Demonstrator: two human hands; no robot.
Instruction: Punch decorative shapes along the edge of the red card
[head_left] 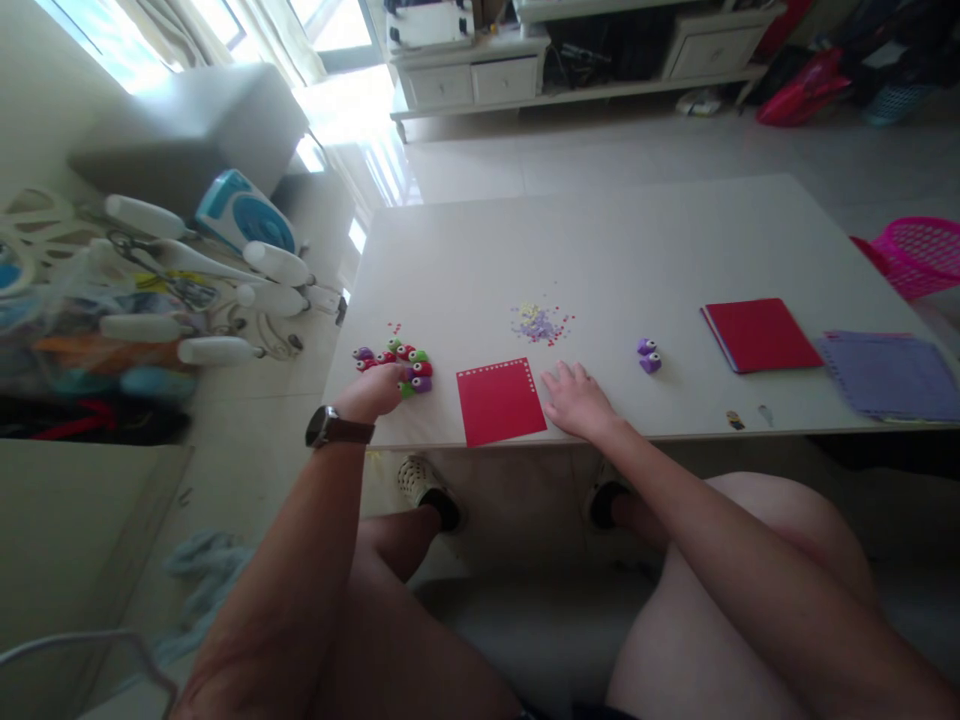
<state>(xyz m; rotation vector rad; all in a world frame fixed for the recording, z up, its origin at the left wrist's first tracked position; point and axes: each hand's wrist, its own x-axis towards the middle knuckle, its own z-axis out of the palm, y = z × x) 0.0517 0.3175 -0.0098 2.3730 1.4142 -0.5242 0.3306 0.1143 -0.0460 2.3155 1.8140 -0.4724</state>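
My left hand (373,391), a watch on its wrist, reaches into a cluster of small red, green and purple craft punches (421,369) with white round knobs. Its fingers are closed at a punch in the cluster, and the fingertips are partly hidden. Just right of the cluster lies a square red sheet of paper (501,405), small holes lining its top edge and upper right edge. My right hand (576,398) rests flat on the table beside the sheet's right edge, fingers apart, holding nothing. Beyond the sheet is a scatter of yellow, purple and red paper bits (538,323).
Two purple punches (649,357) stand right of my right hand. Farther right are a red stack of paper (765,335), purple sheets (892,372) and two small flat pieces (735,420). The white table's (585,240) front edge is near my knees.
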